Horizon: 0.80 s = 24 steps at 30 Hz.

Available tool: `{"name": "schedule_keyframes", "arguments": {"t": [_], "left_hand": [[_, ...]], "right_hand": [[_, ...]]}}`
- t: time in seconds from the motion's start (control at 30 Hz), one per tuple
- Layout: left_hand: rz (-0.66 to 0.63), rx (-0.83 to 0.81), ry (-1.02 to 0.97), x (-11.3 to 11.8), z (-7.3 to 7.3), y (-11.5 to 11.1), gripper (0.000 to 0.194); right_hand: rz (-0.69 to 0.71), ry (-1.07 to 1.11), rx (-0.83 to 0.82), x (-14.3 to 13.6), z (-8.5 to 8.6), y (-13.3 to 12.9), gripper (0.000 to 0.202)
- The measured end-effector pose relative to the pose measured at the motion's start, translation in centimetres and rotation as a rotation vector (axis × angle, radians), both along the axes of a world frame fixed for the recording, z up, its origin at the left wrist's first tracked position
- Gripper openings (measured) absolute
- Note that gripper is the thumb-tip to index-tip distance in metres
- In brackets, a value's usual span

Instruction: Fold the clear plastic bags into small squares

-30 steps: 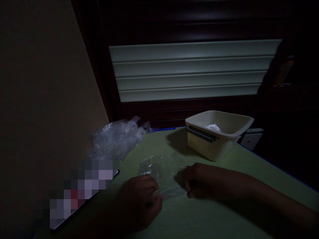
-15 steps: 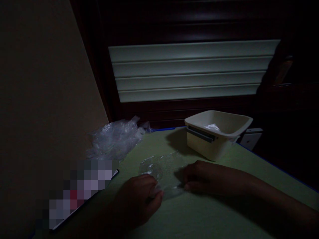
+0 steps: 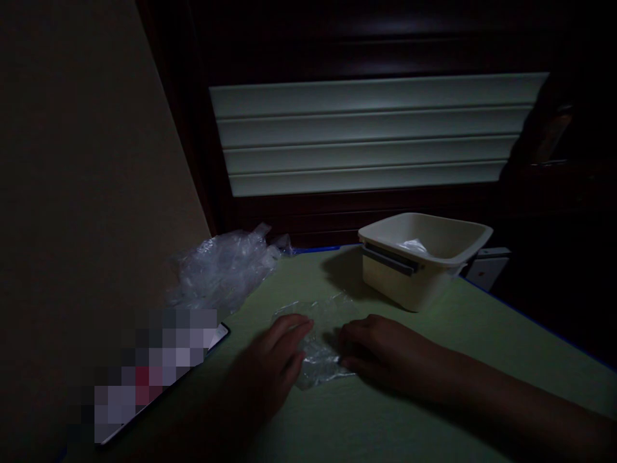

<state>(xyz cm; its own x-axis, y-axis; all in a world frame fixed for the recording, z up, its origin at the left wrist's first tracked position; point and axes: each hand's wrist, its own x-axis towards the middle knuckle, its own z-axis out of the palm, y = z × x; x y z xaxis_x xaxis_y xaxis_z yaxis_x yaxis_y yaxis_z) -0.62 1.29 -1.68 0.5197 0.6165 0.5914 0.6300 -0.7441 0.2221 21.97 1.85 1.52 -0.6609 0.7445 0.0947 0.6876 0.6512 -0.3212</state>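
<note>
A thin clear plastic bag (image 3: 321, 368) lies flattened on the green tabletop between my hands, its surface creased and shiny. My left hand (image 3: 276, 360) rests over the bag's left part, fingers stretched out and thumb apart, gripping nothing. At the bag's right edge, my right hand (image 3: 378, 347) has its fingers curled and closed on the film; the fingertips are partly lost in shadow. Behind my right hand stands a cream plastic bin (image 3: 385, 276) with a dark grey handle. A crumpled piece of clear plastic (image 3: 414, 245) shows inside it.
A heap of crumpled clear plastic bags (image 3: 224, 270) sits at the back left against the wall. In front of it lies a phone or tablet (image 3: 159, 386), its screen blurred out. A white box (image 3: 486, 270) is beyond the table's blue edge. Dark louvred panelling (image 3: 366, 135) rises behind.
My left hand has let go of the bag's near edge and spread its fingers on the film. My right hand has shifted slightly left, and the near edge now lies flatter.
</note>
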Motion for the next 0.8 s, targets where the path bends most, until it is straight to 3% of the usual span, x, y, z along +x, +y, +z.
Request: {"name": "schedule_keyframes", "arguments": {"t": [0.17,0.27,0.33,0.5,0.7,0.8], "left_hand": [[0.05,0.224,0.181,0.1,0.2,0.0,0.024],[0.066,0.396,0.227,0.1,0.4,0.0,0.018],[0.009,0.419,0.247,0.1,0.4,0.1,0.017],[-0.19,0.336,0.257,-0.4,-0.4,1.0,0.027],[-0.093,0.063,0.267,-0.6,-0.2,0.7,0.022],[-0.089,0.005,0.256,-0.4,0.4,0.2,0.023]], "right_hand": [[0.031,0.008,0.177,-0.7,-0.4,-0.5,0.011],[0.155,0.038,0.278,-1.0,-0.3,-0.9,0.016],[0.259,0.024,0.316,-1.1,-0.3,-1.1,0.017],[0.348,-0.047,0.29,-0.9,-0.4,-1.2,0.015],[0.286,-0.055,0.242,-0.7,-0.1,-1.0,0.016],[0.209,-0.062,0.238,-0.8,0.0,-1.1,0.017]]}}
